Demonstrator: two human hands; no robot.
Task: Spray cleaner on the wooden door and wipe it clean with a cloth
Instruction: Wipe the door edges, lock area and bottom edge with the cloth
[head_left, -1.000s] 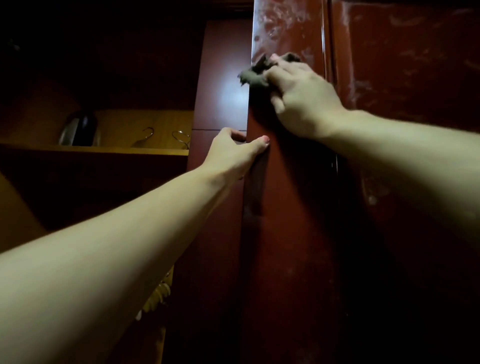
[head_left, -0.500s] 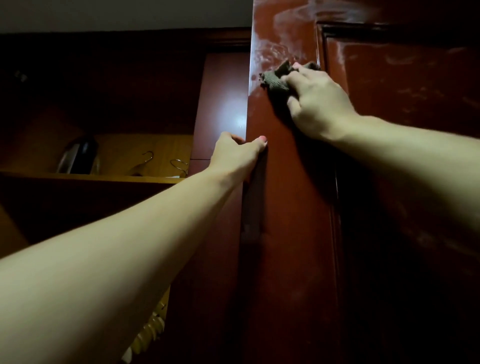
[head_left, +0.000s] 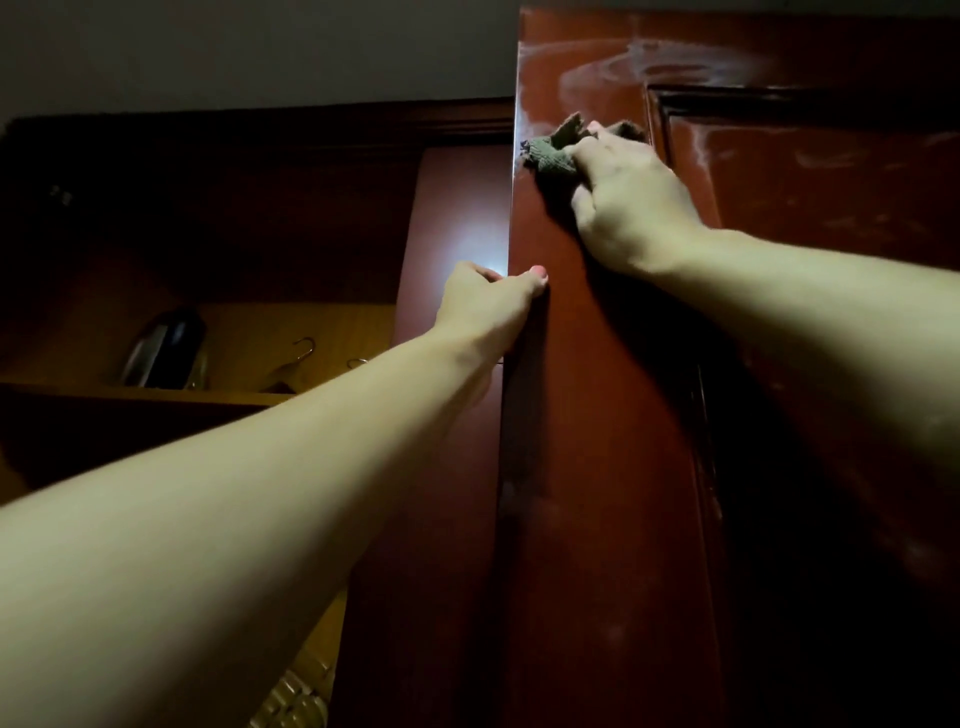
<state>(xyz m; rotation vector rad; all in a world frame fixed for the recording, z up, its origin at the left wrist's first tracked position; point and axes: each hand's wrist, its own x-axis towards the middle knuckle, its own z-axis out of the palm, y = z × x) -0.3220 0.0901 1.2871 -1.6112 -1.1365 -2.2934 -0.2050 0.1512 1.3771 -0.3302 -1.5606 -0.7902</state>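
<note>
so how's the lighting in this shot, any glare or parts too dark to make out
Head view: dim overall; both forearms are lit brightly from near the camera. A soft glare patch sits on the panel beside the left hand. Pale wipe streaks catch light on the door above the cloth under the right hand. The lower right is nearly black.

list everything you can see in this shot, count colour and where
wooden door: 1, glossy red-brown, right half of view, hazy whitish smears near its top
cloth: 1, grey-green, bunched against the door near its upper left edge
shelf: 1, yellowish wood, left, in a dark recess
dark object: 1, black with a shiny side, standing on the shelf; too dim to identify
hanger hooks: 2, metal, on the shelf right of the dark object
ceiling: 1, grey-white, top left
left hand: 1, grips the door's edge, thumb on the front face
right hand: 1, presses the cloth to the door
</note>
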